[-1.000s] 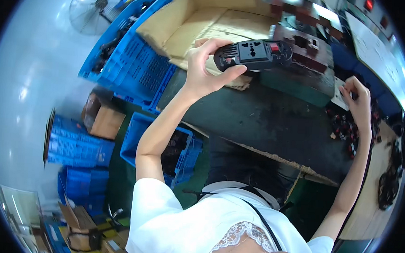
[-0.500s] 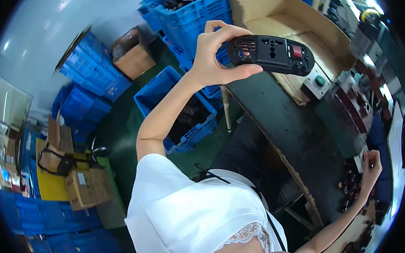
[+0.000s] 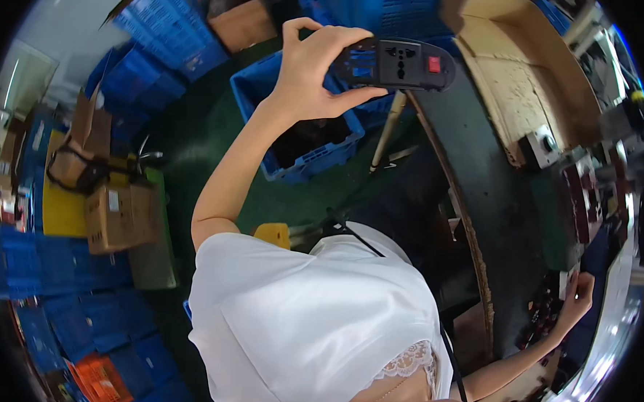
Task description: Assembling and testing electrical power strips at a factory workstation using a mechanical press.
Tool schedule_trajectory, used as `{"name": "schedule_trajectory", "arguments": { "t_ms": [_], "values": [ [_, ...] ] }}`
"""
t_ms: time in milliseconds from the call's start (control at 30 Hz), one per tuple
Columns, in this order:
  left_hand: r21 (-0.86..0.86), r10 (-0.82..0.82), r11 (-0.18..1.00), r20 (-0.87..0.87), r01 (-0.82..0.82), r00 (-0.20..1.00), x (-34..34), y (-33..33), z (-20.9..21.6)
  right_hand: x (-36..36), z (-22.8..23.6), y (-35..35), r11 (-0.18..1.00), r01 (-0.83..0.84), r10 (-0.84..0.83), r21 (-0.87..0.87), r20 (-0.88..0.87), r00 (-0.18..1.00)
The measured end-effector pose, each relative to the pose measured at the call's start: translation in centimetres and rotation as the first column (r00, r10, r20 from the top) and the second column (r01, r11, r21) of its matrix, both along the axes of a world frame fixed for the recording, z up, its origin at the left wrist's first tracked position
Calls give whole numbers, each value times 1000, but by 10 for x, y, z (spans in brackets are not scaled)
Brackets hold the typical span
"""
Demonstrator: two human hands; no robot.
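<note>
My left hand (image 3: 305, 69) is raised out in front at the upper middle, gripping the left end of a black oval power socket housing (image 3: 402, 68) between thumb and fingers. Its face carries universal socket holes in the centre, a red rocker switch toward the right end and slots at the gripped end. Far to the right, my right hand (image 3: 577, 298) is over the bench's edge with its fingers pinched together. What the pinch holds is too small to make out. Small dark and red parts (image 3: 537, 325) lie in a heap beside it.
A dark workbench (image 3: 497, 203) with a worn edge runs along the right. On it stand a cut-open cardboard box (image 3: 522, 62), a control box with a button (image 3: 538, 147) and a machine (image 3: 584, 196). Below my left arm is a blue crate (image 3: 324, 161). Cartons (image 3: 121, 219) sit left.
My view has turned, so the surroundings have shifted. The socket housing, still in my left hand, appears further left and a little higher. My right hand stays by the small parts, appearing slightly lower.
</note>
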State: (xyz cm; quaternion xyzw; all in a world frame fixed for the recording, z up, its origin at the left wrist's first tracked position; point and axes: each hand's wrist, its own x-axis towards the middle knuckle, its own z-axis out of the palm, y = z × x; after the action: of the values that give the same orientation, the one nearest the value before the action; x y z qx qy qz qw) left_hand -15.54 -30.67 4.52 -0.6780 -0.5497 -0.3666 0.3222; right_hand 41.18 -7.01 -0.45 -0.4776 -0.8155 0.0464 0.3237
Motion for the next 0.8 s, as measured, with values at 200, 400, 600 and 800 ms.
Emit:
{"name": "schedule_trajectory", "arguments": {
  "t_ms": [200, 400, 600, 800],
  "values": [
    [138, 94, 986, 38, -98, 995, -3, -25, -23, 4, -3, -1, 998, -68, 68, 1, -49, 996],
    [168, 156, 972, 66, -165, 986, -11, -40, -27, 0, -2, -2, 999, -35, 34, -22, -10, 999],
    [263, 167, 944, 136, -198, 976, -27, -38, -35, 8, -3, 2, 999, -23, 21, -48, -33, 999],
    [253, 476, 747, 443, -615, 760, -88, -51, -70, 7, -5, 5, 997, -48, 48, -57, -5, 999]
  ]
}}
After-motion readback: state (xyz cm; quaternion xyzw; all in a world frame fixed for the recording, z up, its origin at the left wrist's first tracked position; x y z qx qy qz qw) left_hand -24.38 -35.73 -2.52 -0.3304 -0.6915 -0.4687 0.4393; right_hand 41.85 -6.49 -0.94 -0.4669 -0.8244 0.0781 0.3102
